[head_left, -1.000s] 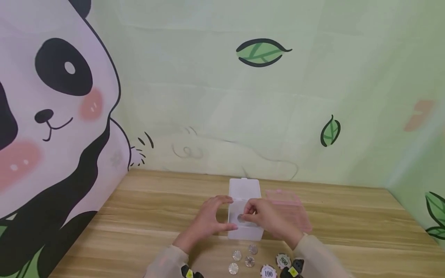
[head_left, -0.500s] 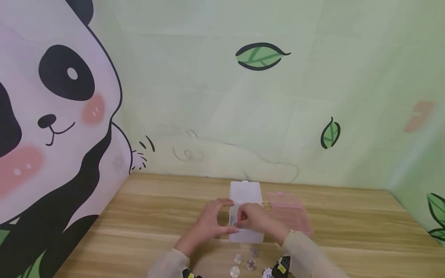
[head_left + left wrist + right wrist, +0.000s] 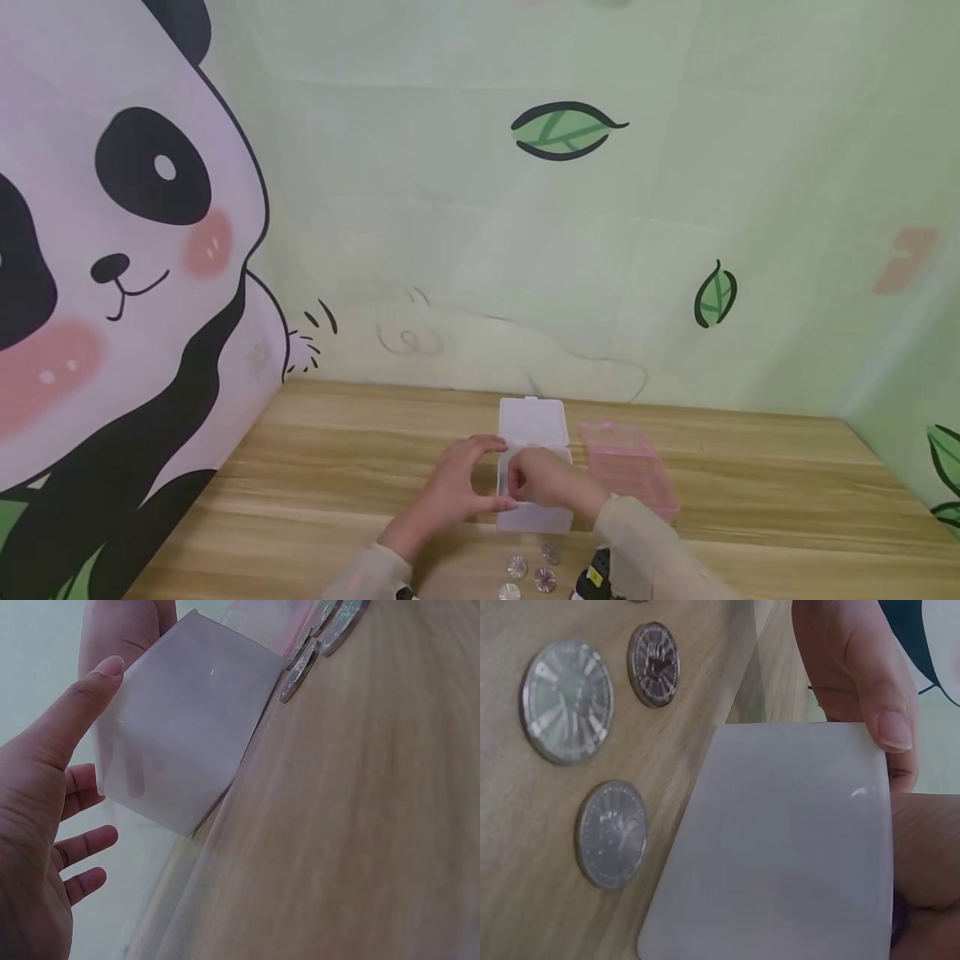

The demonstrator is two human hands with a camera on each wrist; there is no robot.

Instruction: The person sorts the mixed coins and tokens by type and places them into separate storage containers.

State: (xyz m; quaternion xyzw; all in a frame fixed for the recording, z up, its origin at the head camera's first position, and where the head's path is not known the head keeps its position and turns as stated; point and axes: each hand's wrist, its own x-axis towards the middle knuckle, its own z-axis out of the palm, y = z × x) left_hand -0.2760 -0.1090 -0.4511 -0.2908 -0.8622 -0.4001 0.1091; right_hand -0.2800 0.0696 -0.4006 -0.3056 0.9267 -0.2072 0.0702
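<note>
A white plastic box (image 3: 534, 518) stands on the table with its lid (image 3: 532, 421) tipped back. My left hand (image 3: 457, 483) grips the box's left side, thumb at the near corner and index finger at the far one. In the left wrist view, the other fingers spread beside the box wall (image 3: 187, 720). My right hand (image 3: 551, 477) is lowered over the box opening, fingers curled; its fingertips and anything between them are hidden inside. Several silver coins (image 3: 517, 567) lie on the table just in front of the box. Close up, one coin (image 3: 568, 701) shows a rayed pattern.
To the right of the white box lies a translucent pink case (image 3: 633, 475). A fabric backdrop with a panda (image 3: 142, 167) and leaves (image 3: 562, 131) closes off the wooden table (image 3: 360, 433) at the back. My right wrist camera (image 3: 596, 575) covers part of the front edge.
My right hand, which pinched a coin above the box a second ago, has dipped into the opening, hiding the coin. The left hand keeps its grip. Two poker chips have passed mostly out of sight.
</note>
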